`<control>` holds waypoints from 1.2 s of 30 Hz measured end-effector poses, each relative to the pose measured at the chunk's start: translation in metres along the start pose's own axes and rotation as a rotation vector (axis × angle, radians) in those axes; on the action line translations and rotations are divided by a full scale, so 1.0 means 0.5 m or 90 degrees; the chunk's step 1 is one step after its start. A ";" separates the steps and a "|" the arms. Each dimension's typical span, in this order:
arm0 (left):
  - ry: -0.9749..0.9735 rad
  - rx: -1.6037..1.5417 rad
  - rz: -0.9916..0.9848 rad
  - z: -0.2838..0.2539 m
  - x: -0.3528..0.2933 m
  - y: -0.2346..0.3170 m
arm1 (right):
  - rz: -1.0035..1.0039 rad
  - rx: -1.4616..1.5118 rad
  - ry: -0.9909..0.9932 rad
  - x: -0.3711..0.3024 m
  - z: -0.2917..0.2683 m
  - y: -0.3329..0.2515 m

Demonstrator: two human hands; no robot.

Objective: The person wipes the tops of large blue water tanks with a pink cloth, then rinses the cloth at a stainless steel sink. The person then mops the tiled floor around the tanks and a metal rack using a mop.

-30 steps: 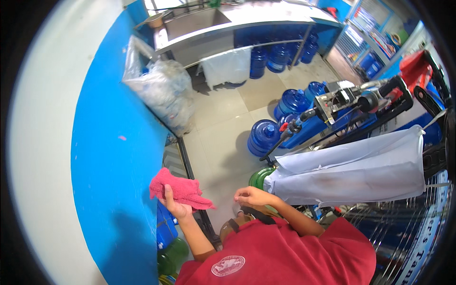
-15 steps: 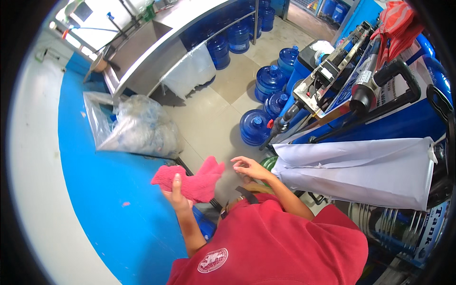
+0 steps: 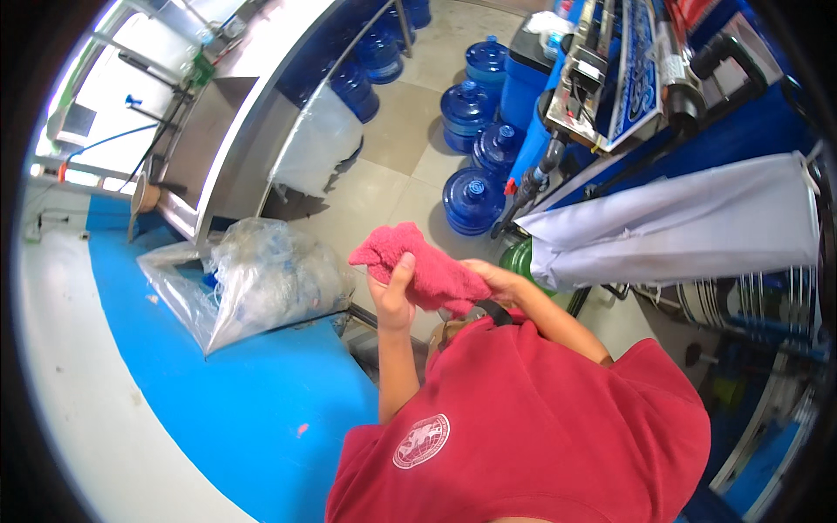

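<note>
A pinkish-red fluffy cloth is bunched up in front of my red shirt. My left hand grips its left part, with the thumb lying over the top and the fingers hidden underneath. At the cloth's right end my right hand closes on the fabric, its fingertips partly covered by the folds. Between the two hands the cloth sags a little, and one corner pokes out to the left.
Blue water jugs line the tiled floor ahead. To the left, a clear plastic bag stuffed with plastic sits below a metal sink counter. White sheeting covers something on the right, beside pipes and a green container.
My right hand, free and apart before, has come to the cloth and taken hold of its right end. The cloth and my left hand have moved right and up in view, which has shifted.
</note>
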State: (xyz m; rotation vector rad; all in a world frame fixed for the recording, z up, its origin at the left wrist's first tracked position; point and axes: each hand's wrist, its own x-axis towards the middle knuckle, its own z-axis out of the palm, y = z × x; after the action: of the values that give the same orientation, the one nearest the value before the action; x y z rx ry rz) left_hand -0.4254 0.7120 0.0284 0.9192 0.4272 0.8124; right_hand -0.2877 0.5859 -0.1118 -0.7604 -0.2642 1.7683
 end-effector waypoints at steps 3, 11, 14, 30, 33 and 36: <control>-0.042 0.050 -0.003 -0.040 0.042 0.022 | -0.126 0.021 0.155 -0.048 -0.005 -0.049; -0.130 -0.123 -0.127 -0.060 0.131 0.015 | -0.497 0.180 0.265 -0.083 -0.002 -0.046; -0.157 0.033 -0.104 -0.075 0.188 0.003 | -0.435 0.092 0.371 -0.008 -0.045 -0.010; 0.217 0.009 -0.022 -0.281 0.650 0.178 | -0.350 0.206 -0.137 0.651 -0.102 -0.513; 0.290 0.029 -0.064 -0.375 0.669 0.223 | -0.238 0.210 -0.195 0.807 -0.044 -0.613; 0.392 0.036 -0.006 -0.458 0.666 0.250 | -0.106 0.210 -0.241 0.963 0.049 -0.656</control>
State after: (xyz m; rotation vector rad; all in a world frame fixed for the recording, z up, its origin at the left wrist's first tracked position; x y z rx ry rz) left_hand -0.4149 1.1343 0.0080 0.7025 0.9920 1.0759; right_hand -0.1230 1.1447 -0.0907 -0.1599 -0.2699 1.7293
